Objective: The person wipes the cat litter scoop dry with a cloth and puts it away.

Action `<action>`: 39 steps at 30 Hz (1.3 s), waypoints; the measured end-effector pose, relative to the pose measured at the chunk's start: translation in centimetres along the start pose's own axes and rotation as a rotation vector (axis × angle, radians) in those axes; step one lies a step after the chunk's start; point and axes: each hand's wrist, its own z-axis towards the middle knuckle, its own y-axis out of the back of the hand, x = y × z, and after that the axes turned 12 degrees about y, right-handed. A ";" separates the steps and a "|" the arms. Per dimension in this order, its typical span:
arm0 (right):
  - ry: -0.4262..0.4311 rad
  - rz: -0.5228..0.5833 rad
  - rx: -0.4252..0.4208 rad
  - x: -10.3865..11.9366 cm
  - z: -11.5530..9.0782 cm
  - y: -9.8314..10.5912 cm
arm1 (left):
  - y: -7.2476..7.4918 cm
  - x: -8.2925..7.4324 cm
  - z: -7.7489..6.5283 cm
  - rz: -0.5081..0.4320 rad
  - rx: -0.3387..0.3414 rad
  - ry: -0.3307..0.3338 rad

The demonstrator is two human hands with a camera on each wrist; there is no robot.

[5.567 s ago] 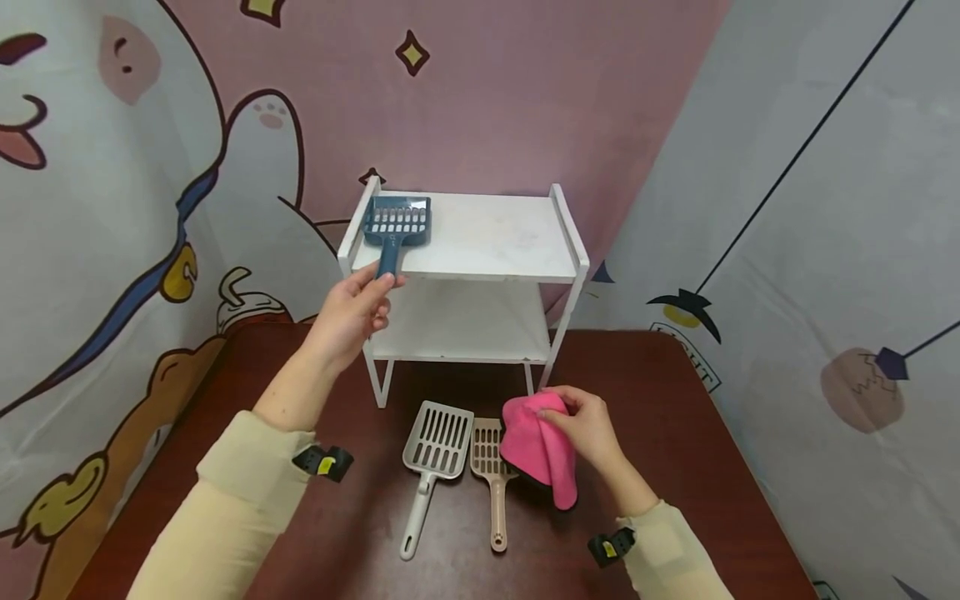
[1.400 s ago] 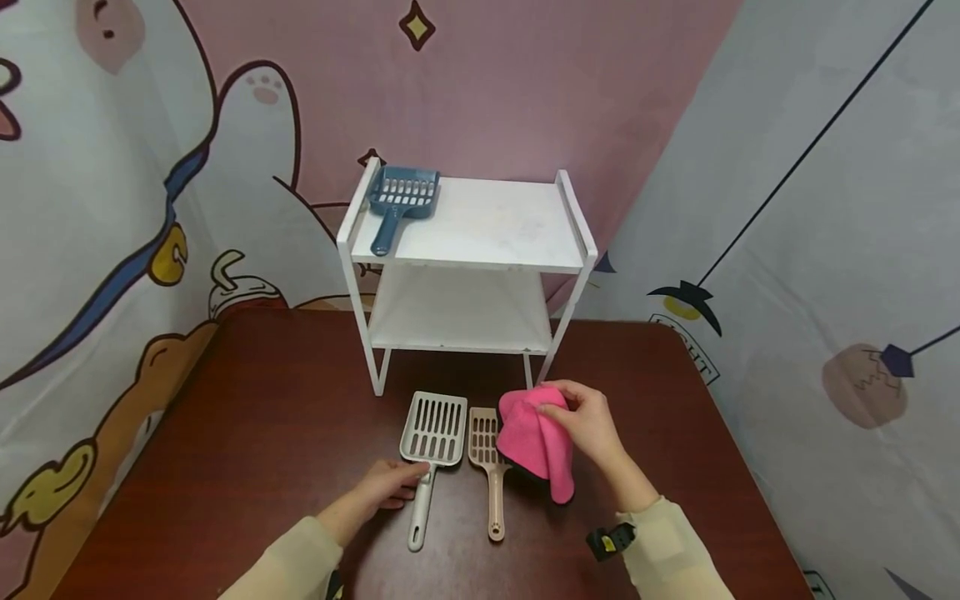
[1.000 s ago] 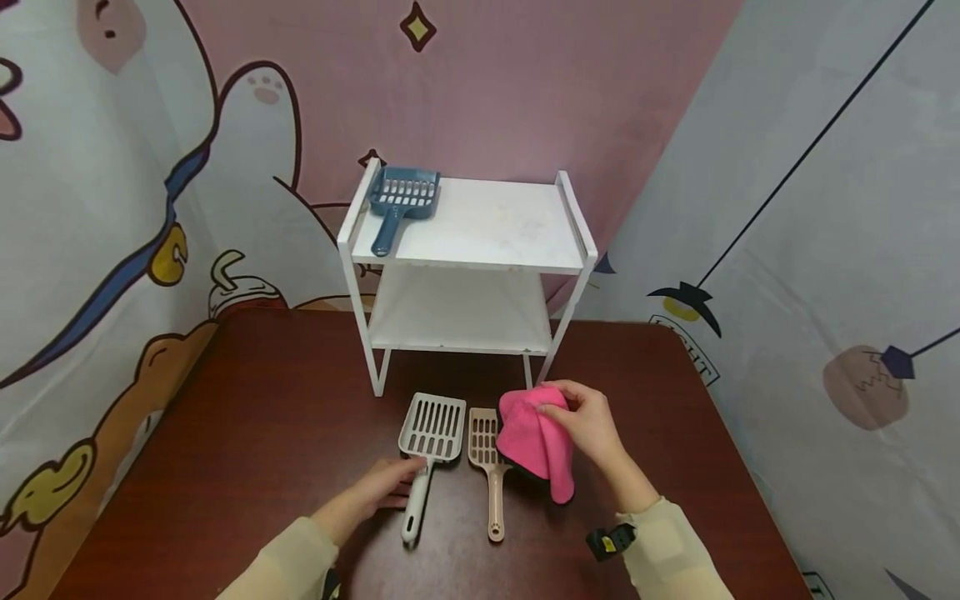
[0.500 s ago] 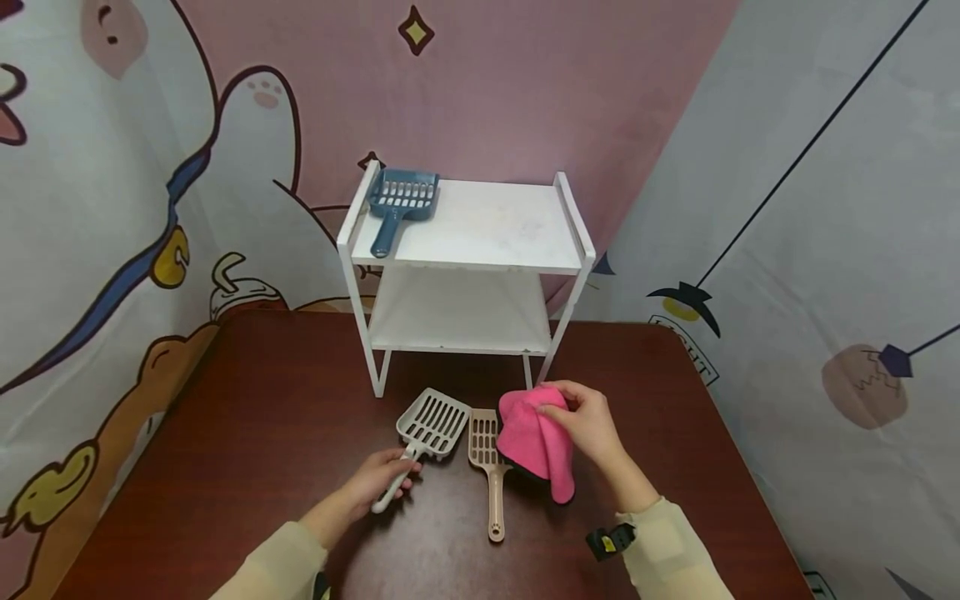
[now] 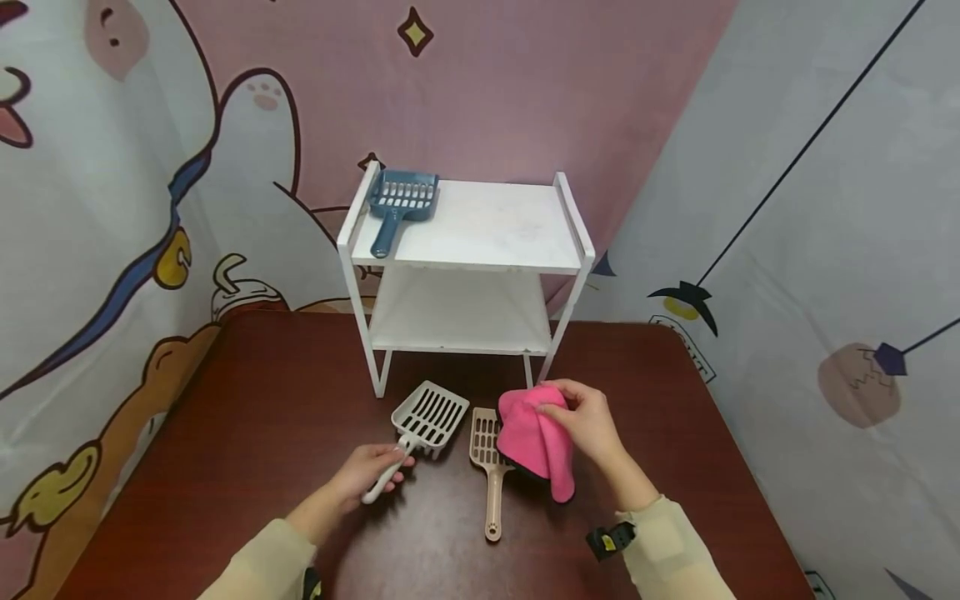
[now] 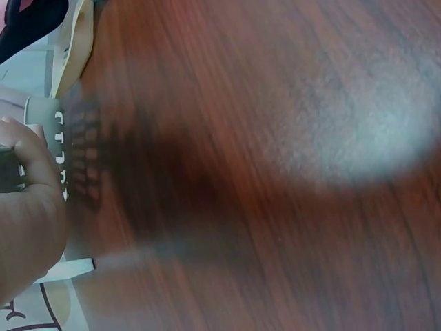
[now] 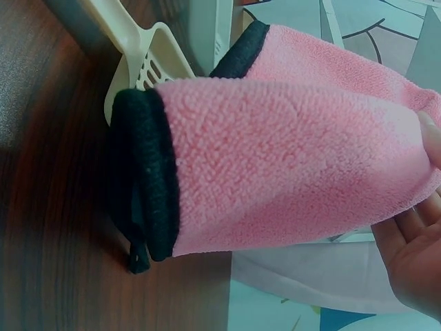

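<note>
My left hand (image 5: 352, 482) grips the handle of a light grey slotted litter scoop (image 5: 431, 414), which is tilted and raised off the table; its shadow shows below it in the left wrist view. A pink fleecy cloth (image 5: 534, 433) with black edging hangs from my right hand (image 5: 588, 423), pinched at its top between thumb and fingers. Between the two lies a beige litter scoop (image 5: 493, 500), its head partly covered by the cloth. In the right wrist view the cloth (image 7: 296, 158) hangs in front of the beige scoop (image 7: 141, 41).
A white two-tier shelf (image 5: 502, 225) stands at the back of the dark brown table (image 5: 255, 408). On its top tier, at the left, rests a blue litter scoop (image 5: 403, 200). A patterned wall hanging (image 5: 540, 92) is behind.
My left hand has let go of the blue scoop on the top tier, come down, and taken the grey scoop's handle, lifting and turning it. My right hand keeps the cloth in place.
</note>
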 end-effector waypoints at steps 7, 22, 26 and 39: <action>0.008 0.010 -0.002 0.0 -0.1 0.0 | 0.6 -0.6 -0.7 0.024 0.022 0.003; 0.003 0.008 -0.009 0.0 0.0 0.0 | 1.4 -2.0 -2.2 0.059 0.134 0.013; -0.005 0.003 -0.008 0.1 -0.1 0.2 | 1.6 -2.2 -2.5 0.054 0.167 0.024; 0.058 0.011 -0.042 0.0 -0.2 0.3 | 1.9 -4.1 -3.3 0.055 0.201 0.037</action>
